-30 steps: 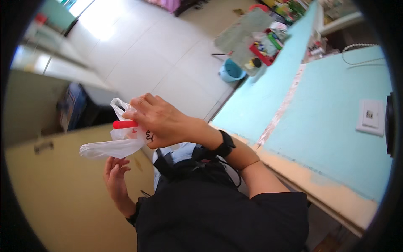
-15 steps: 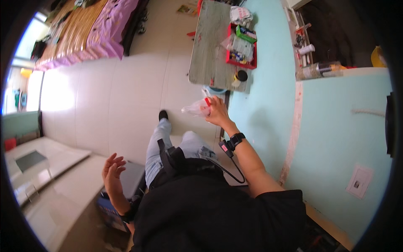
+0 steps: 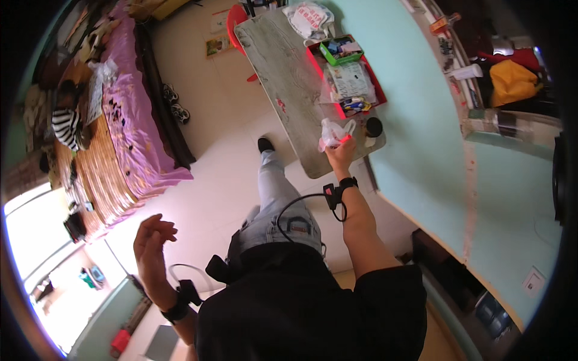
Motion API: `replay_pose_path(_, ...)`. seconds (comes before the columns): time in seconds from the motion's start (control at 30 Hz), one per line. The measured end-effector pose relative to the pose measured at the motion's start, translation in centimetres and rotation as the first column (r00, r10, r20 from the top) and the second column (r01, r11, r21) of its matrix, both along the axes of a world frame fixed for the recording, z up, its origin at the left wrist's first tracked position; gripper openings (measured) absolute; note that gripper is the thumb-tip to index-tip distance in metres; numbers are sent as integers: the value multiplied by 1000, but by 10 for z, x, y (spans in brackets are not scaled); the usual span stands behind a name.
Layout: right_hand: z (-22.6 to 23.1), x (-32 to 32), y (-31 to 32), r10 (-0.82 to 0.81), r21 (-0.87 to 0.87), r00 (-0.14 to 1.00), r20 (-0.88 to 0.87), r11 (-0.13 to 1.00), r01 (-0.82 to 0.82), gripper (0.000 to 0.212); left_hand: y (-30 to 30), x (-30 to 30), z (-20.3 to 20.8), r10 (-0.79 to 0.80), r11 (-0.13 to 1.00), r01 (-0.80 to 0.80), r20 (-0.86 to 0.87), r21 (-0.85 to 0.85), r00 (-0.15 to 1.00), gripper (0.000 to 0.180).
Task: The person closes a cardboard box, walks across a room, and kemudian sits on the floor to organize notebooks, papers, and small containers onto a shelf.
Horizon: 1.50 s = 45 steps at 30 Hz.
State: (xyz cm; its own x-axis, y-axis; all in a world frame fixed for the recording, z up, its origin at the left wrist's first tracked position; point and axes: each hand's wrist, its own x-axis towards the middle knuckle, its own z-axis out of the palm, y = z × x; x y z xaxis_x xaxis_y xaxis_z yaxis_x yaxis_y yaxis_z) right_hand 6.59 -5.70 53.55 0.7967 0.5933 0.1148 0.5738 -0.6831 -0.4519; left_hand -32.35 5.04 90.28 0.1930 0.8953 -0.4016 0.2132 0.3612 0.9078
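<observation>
My right hand (image 3: 340,157) is closed on a crumpled clear plastic bag (image 3: 332,133) over the near end of the grey wooden table (image 3: 313,157). Something bright red shows at the fingers; I cannot make out what it is. Whether the bag touches the tabletop is unclear. Just right of the bag stands a dark-lidded jar (image 3: 373,127). Away to the left, my left hand (image 3: 152,256) is raised with loosely bent fingers and nothing visible in it.
On the table are a red tray (image 3: 376,90) of packets, a green box (image 3: 343,59) and a white printed bag (image 3: 308,21). A red chair (image 3: 236,24) stands at its far left. A bed with a purple cover (image 3: 135,120) and shoes (image 3: 179,113) lie left; a turquoise wall (image 3: 415,132) runs right.
I have stepped closer to the table and my view has turned. The bag in my right hand went from beside the table to over its near end. My left hand stays raised.
</observation>
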Motion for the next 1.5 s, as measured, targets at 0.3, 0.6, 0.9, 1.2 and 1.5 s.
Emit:
replay_pose_path(0.3, 14, -53, 33, -313, -146, 948, -50, 942, 303, 73, 188, -25, -36, 32, 966, -23, 33, -256, 999, 30)
replay_pose_path(0.6, 65, -173, 52, -604, -502, -57, -795, 602, 621, 29, 422, -58, -64, -129, 955, 171, 177, -243, 976, 29)
replay_pose_path(0.9, 71, -313, 263, -480, -481, -120, -869, 765, 429, 10, 645, -35, -48, -268, 913, 366, 414, -178, 870, 25)
replay_pose_path(1.2, 9, -251, 432, -233, -241, -80, -969, 831, 501, 14, 796, -10, -35, -250, 906, 380, 484, -189, 838, 30)
replay_pose_path(1.5, 51, -44, 741, -160, 84, 493, -855, 896, 436, 9, 978, -44, -65, -16, 972, 134, 520, -191, 854, 29)
